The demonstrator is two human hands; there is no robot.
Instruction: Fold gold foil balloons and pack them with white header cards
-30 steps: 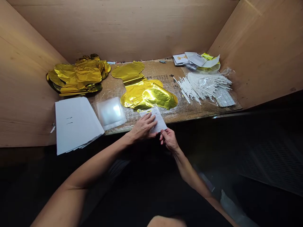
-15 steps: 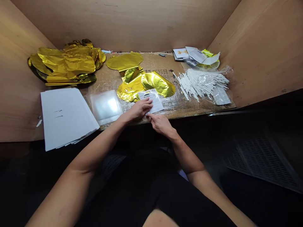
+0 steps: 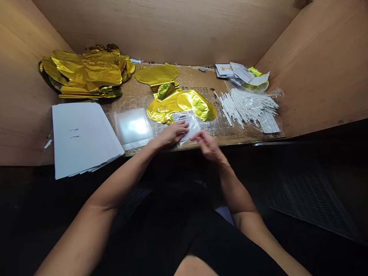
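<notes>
A small clear plastic packet with a printed white card (image 3: 193, 122) inside lies near the front edge of the cardboard. My left hand (image 3: 171, 135) rests flat on its left side, fingers stretched over the card. Just off the packet's lower right corner is my right hand (image 3: 209, 146), slightly blurred, its fingers loosely bent and apart with nothing visible in them. Behind the packet spread shiny gold foil balloons (image 3: 198, 103), flat and partly folded. Left of my left hand sits a stack of clear plastic bags (image 3: 133, 128).
A large pile of gold foil balloons (image 3: 89, 73) lies at the back left, with a stack of white paper (image 3: 83, 138) in front. White sticks (image 3: 244, 105) in a plastic bag and folded printed leaflets (image 3: 238, 73) lie right. Wooden panels (image 3: 172, 30) enclose three sides.
My right hand has moved right, away from the packet's lower edge, and its fingers have loosened. My left hand stays on the packet. The whole view has shifted slightly.
</notes>
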